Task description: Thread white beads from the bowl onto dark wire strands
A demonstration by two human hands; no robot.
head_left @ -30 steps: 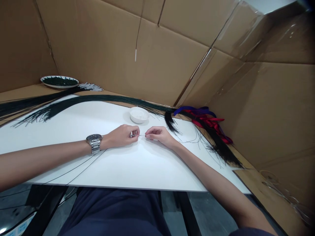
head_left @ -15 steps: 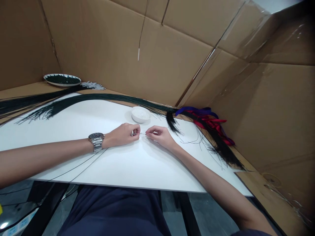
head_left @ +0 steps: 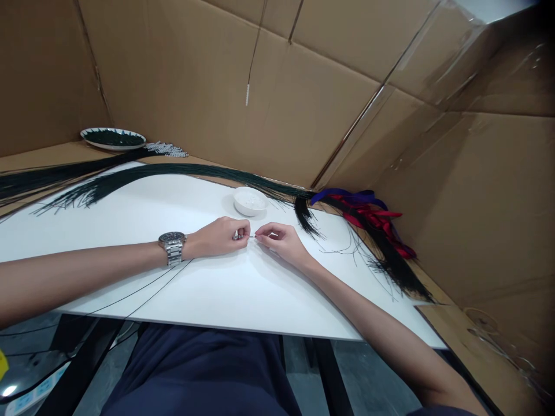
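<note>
My left hand, with a watch on its wrist, is closed in a pinch over the white table. It grips a thin dark cord whose short end shows between my two hands. Something small and pale sits in the curl of its fingers, too small to make out. My right hand faces it, thumb and forefinger pinched at that cord's tip. Two dark strands trail from under the left wrist over the table's front edge. Just beyond my hands stands a small white dish with tiny pale pieces inside.
A long bundle of dark green cords lies across the table's back. Black cords and red ribbon lie at right. A patterned plate sits back left. Cardboard walls surround the table; a beaded cord hangs against one.
The gap between my two hands has narrowed a little, and less of the cord shows between them. The whole view has shifted slightly.
</note>
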